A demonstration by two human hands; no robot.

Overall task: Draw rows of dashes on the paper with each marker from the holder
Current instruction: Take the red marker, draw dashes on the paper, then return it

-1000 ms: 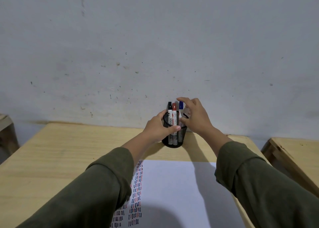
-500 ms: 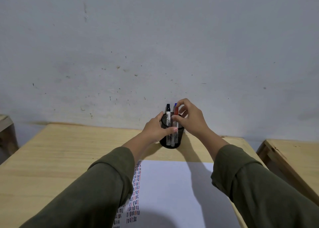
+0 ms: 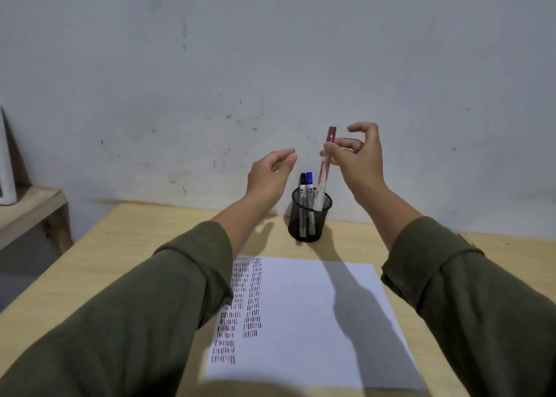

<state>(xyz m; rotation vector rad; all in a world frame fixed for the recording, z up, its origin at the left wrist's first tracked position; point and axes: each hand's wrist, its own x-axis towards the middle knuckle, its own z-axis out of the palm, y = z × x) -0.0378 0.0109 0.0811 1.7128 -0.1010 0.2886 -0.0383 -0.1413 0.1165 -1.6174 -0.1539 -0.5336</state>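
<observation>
A black mesh holder (image 3: pixel 310 225) stands at the far side of the wooden table (image 3: pixel 126 261). A black-capped marker (image 3: pixel 303 186) and a blue-capped marker (image 3: pixel 310 186) stand upright in it. My right hand (image 3: pixel 359 159) pinches a red-capped marker (image 3: pixel 325 171) near its top, lifted and tilted, its lower end still level with the holder's rim. My left hand (image 3: pixel 269 177) hovers left of the holder, fingers apart, holding nothing. White paper (image 3: pixel 316 321) lies in front of me with columns of black, red and blue dashes along its left side.
A grey wall (image 3: pixel 270 66) rises right behind the table. A second wooden surface (image 3: pixel 30 207) sits lower at the left, with a white object at its far left edge. My right arm's shadow falls across the paper.
My left hand let go of the holder and rose to its left. My right hand pulled the red marker upward out of the holder. The view tilted down, showing more of the paper.
</observation>
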